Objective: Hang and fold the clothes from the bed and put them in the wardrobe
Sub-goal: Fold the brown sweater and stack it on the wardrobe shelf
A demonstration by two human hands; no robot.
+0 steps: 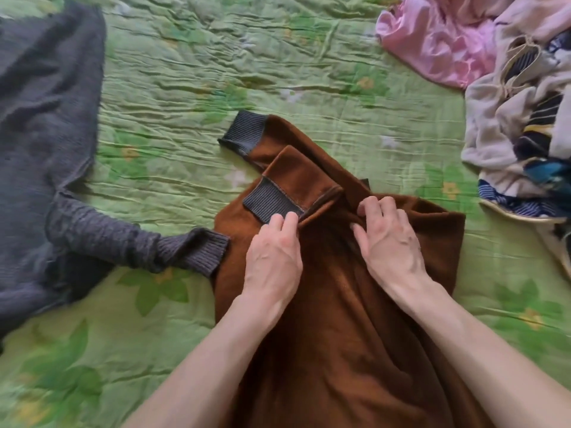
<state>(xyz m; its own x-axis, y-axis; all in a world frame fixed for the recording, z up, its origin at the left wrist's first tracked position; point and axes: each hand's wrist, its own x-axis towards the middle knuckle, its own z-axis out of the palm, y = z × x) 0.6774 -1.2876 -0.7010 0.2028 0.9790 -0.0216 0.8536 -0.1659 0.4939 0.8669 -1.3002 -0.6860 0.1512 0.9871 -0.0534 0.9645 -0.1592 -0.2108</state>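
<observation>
A brown fleece sweater [346, 304] with dark grey ribbed cuffs lies flat on the green bed cover, both sleeves folded inward across its upper part. My left hand [273, 261] rests on the sweater, and its fingertips pinch the edge of the folded sleeve beside the ribbed cuff [270, 203]. My right hand [387, 242] lies on the sweater just to the right, fingers bent and pressing into the brown cloth. The other cuff [242, 134] sticks out at the top left.
A dark grey knitted sweater [46, 134] is spread on the left, one sleeve touching the brown one. A pink garment [432, 41] and a heap of mixed clothes [522, 125] lie at the upper right. The green flowered bed cover [216, 57] stretches between them.
</observation>
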